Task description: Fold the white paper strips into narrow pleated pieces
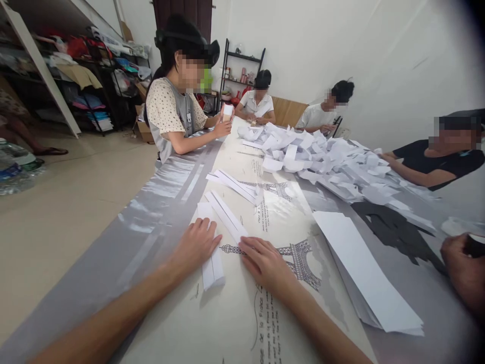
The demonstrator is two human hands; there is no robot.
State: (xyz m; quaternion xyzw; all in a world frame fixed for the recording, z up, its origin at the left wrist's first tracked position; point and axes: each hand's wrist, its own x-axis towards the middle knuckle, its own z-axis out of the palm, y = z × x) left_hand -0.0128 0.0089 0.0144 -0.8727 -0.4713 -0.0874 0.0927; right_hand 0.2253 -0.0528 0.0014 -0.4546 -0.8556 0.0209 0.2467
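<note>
My left hand point(199, 240) lies on a folded white paper strip point(212, 270), its fingers bent and close together over the strip's upper half. To the right, my right hand point(263, 258) rests with its fingertips on the lower end of a second folded strip point(225, 215), the fingers extended over the tablecloth. Beyond them, another pair of folded strips point(237, 187) lies on the printed cloth. Both strips near my hands are flat on the table.
A long stack of white paper point(367, 268) lies at the right, beside black cloth point(394, 227). A large heap of white paper pieces point(326, 156) covers the far right. Several people sit around the table point(151, 227); another person's hand point(466, 268) is at the right edge.
</note>
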